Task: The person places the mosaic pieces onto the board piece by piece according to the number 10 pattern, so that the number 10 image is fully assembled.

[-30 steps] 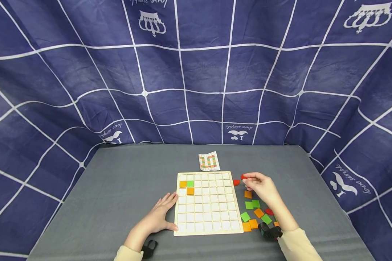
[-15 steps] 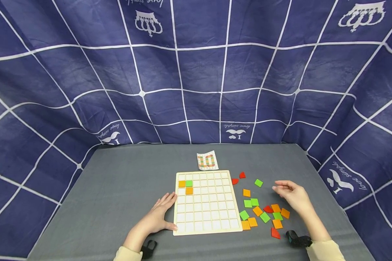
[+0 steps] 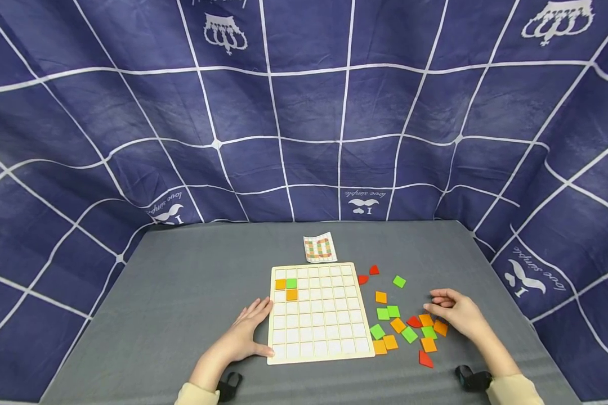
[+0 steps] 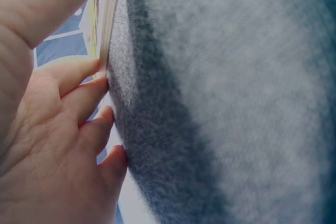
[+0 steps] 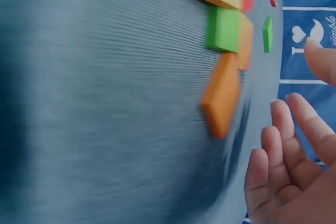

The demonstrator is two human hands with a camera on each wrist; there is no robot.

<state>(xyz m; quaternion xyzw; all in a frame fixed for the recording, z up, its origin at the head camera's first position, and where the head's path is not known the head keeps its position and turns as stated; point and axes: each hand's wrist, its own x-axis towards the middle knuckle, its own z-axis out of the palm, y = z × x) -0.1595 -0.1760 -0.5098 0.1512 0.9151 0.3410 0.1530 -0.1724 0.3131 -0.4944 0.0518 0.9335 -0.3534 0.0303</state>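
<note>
Left grip (image 3: 246, 333): nothing clamped, fingers laid out straight, fingertips against the left edge of the board (image 3: 318, 320), thumb at its near-left corner. Reads as bracing so the board doesn't slide on the counter (image 3: 208, 270); not a pinch. Board sits flat right beside that grip, to its right. Three tiles seated in cells ahead-right of the left grip: corner orange tile (image 3: 281, 284) in the first column, top green tile (image 3: 291, 283) next to it, lower orange tile (image 3: 291, 295) under the green. Cell ridges likely keep them square. Card (image 3: 320, 248) lies beyond the board, farther ahead of the left grip, printed grid in plain sight, probably there to be looked at. Right grip (image 3: 458, 311): holds nothing, thumb and fingers apart, fingers a bit bent, hovering clear of the counter. Nearest piece is the outer orange tile (image 3: 440, 328), just left and nearer the person, not touched. Rest of the loose pieces spread left of the right grip, between it and the board, likely for easy reach: lone green tile (image 3: 399, 281) ahead-left, far red piece (image 3: 374, 270) beyond that, near red piece (image 3: 425, 359) back toward the person.
</note>
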